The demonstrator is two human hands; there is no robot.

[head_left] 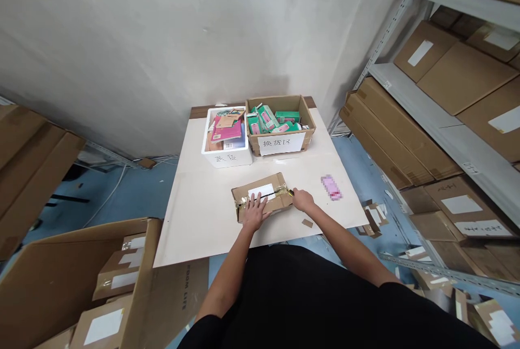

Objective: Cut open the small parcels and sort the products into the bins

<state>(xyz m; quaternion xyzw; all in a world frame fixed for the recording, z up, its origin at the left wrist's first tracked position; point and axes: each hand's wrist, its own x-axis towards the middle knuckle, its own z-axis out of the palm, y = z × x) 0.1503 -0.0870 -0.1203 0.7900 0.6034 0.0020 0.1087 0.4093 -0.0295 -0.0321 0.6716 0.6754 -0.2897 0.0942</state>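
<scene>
A taped cardboard box with a white label lies slightly turned on the white tabletop. Fingers spread, my left hand rests flat on its top near the label and the dark seam. My right hand is closed around a small box cutter, of which only a yellow and dark end shows. Its tip is at the box's right end, by the shiny tape; whether the blade is in the tape cannot be made out. A small brown cardboard scrap lies just below my right hand.
Behind stand a white foam bin of books and a carton of green-and-pink boxes. A blurred pink item lies right on the table. A large carton of parcels stands left; shelves of boxes line the right.
</scene>
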